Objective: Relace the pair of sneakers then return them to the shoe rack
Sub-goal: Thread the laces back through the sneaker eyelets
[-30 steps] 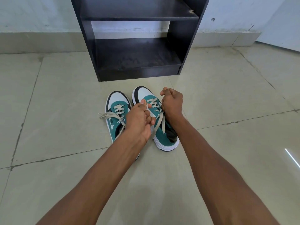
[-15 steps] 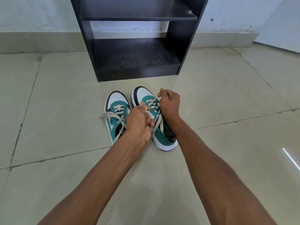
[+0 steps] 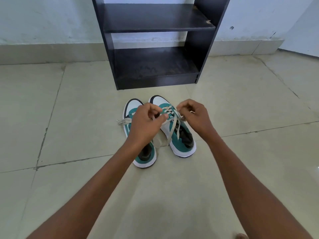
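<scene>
Two teal, white and black sneakers stand side by side on the tiled floor, toes toward the rack. My left hand (image 3: 146,124) hovers over the left sneaker (image 3: 145,156) and pinches one beige lace end of the right sneaker (image 3: 181,142). My right hand (image 3: 194,116) sits at the right sneaker's right side, fingers closed on its other lace end. The right sneaker's lace (image 3: 172,128) hangs loose over its tongue. A loose lace end of the left sneaker (image 3: 123,121) trails out to the left. The black shoe rack (image 3: 155,28) stands just beyond the toes, both visible shelves bare.
Pale floor tiles (image 3: 69,126) with dark grout lines surround the shoes. The white wall (image 3: 43,19) and its skirting run behind the rack. A toe tip (image 3: 241,236) shows at the bottom edge.
The view has tilted up, showing more of the rack. Both hands have drawn apart, my right hand moving to the right and my left hand lifting, with the right sneaker's lace ends pulled between them.
</scene>
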